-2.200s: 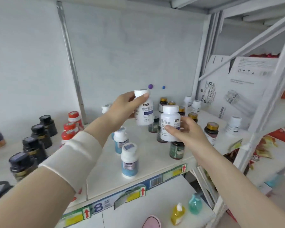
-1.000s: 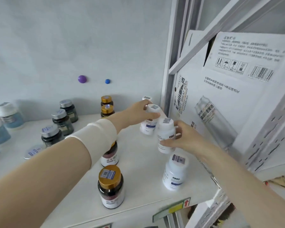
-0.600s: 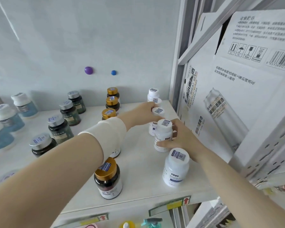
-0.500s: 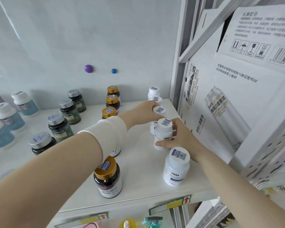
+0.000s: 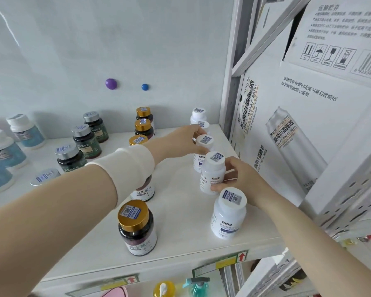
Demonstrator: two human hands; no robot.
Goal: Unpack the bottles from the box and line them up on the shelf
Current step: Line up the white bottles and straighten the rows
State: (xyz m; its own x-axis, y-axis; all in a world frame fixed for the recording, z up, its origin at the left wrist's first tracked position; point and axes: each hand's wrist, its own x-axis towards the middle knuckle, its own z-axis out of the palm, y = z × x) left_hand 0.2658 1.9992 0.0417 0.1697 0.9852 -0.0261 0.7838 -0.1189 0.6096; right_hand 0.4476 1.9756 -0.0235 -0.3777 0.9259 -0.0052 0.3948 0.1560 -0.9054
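The rear bottle and near bottle stand upright in the white row by the shelf's right edge, just beside a carton. Bare shelf opens leftward toward gold-capped jars. The left hand curls its fingers round the rear bottle's cap. The right hand clasps the near bottle's body.

White bottle: opaque plastic, matt body + cap; shiny printed sticker on top.
Gold-lid jar: dark see-through body, glossy, glass or plastic can't tell; lid w/ metallic sheen.
Silver-lid jars: same dark gloss, lids duller metallic.
Pale-blue bottles: plastic look, matt white caps.
Shelf board: smooth, white, semi-matt.
Upright: looks painted metal.
Beer carton: white cardboard, satin print.
Sleeve cuff: soft cream cloth.
Purple magnet: glossy plastic.
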